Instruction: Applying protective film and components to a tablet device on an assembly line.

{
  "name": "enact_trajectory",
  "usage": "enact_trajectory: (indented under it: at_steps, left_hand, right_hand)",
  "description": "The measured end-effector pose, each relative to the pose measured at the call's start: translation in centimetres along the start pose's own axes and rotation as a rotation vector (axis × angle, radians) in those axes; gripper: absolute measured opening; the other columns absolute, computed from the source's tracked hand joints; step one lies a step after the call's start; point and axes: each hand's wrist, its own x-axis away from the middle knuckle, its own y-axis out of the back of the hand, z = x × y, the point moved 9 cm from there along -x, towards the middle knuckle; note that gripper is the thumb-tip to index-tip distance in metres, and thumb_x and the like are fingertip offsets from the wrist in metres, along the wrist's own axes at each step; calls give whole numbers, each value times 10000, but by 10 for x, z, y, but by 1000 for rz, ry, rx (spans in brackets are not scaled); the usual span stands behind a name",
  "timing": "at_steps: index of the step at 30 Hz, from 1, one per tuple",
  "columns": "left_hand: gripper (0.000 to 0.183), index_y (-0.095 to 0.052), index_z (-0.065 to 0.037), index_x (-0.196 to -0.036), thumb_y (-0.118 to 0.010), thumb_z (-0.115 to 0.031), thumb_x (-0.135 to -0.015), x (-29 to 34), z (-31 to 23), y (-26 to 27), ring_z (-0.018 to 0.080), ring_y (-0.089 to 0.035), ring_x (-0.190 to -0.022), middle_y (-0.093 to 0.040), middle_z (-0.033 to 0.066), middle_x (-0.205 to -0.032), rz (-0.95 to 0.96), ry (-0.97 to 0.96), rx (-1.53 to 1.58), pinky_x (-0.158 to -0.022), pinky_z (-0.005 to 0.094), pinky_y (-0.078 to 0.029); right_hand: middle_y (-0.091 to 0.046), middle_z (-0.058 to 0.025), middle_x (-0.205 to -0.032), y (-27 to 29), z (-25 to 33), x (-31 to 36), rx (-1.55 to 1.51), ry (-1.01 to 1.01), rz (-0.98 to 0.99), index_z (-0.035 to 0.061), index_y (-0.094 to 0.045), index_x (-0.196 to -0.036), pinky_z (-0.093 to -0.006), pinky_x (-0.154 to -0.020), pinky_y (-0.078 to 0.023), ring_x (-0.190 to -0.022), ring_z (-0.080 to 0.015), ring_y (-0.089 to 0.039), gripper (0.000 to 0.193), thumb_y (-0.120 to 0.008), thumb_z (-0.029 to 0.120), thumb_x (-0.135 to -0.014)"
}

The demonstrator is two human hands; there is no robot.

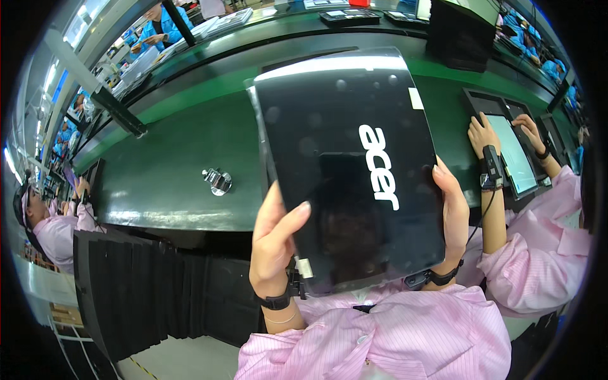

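Note:
Both my hands hold up a tablet [323, 139] with a dark glossy face. White lettering runs sideways across it, and a clear film with pale tabs at two edges covers it. My left hand [272, 237] grips the left edge near the lower corner, thumb on the front. On the right edge, my right hand [451, 206] is closed around the side. The fingers behind the tablet are hidden. It is tilted and held above the near edge of the green bench.
A small shiny metal fixture [218, 181] stands on the green bench [164, 145]. At lower left is a row of black panels [164, 291]. To the right, a co-worker's hands [484, 134] rest on another tablet [513, 155] in a black tray. A dark box [459, 38] stands behind.

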Motion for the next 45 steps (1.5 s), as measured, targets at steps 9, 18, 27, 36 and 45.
enact_trajectory:
  at_steps: [9,18,27,36,45]
  left_hand:
    - [532,-316,61,-1353,-447,-102,-863,-3,22,24,204,-532,-1107,-504,155,-1254,-14,58,217,-914,286,-429]
    - [447,-409,22,-1296,-432,-217,-919,4,61,48,254,-580,-1001,-544,173,-1185,-151,127,302,-859,348,-475]
    - [431,-410,37,-1285,-427,-224,-942,2,63,41,197,-566,-1001,-549,139,-1169,-109,104,273,-847,299,-456]
    - [432,-468,-15,-1259,-454,-269,-910,3,75,43,287,-577,-1024,-571,166,-1162,-139,190,287,-889,395,-464]
    - [408,-503,17,-1189,-438,-265,-901,9,71,47,278,-601,-959,-593,175,-1104,-178,180,182,-843,378,-481]
  right_hand:
    - [-605,-63,-915,-26,13,23,242,-10,164,-76,-527,-1151,-206,-711,-439,-821,-92,-572,410,-410,237,-914]
    - [-557,-18,-761,-51,38,-7,149,134,229,15,-564,-937,-215,-577,-452,-660,-70,-517,387,-392,361,-950]
    - [-639,-70,-974,-45,37,-30,-253,120,456,22,-552,-1092,-250,-735,-482,-864,-124,-617,372,-363,315,-962]
    - [-659,-75,-874,-28,34,-39,-356,207,279,22,-604,-1024,-229,-624,-490,-729,-127,-627,347,-396,290,-948]
    - [-622,-62,-881,-24,29,-38,-245,239,201,22,-556,-1009,-255,-716,-475,-784,-127,-593,344,-374,305,-939]
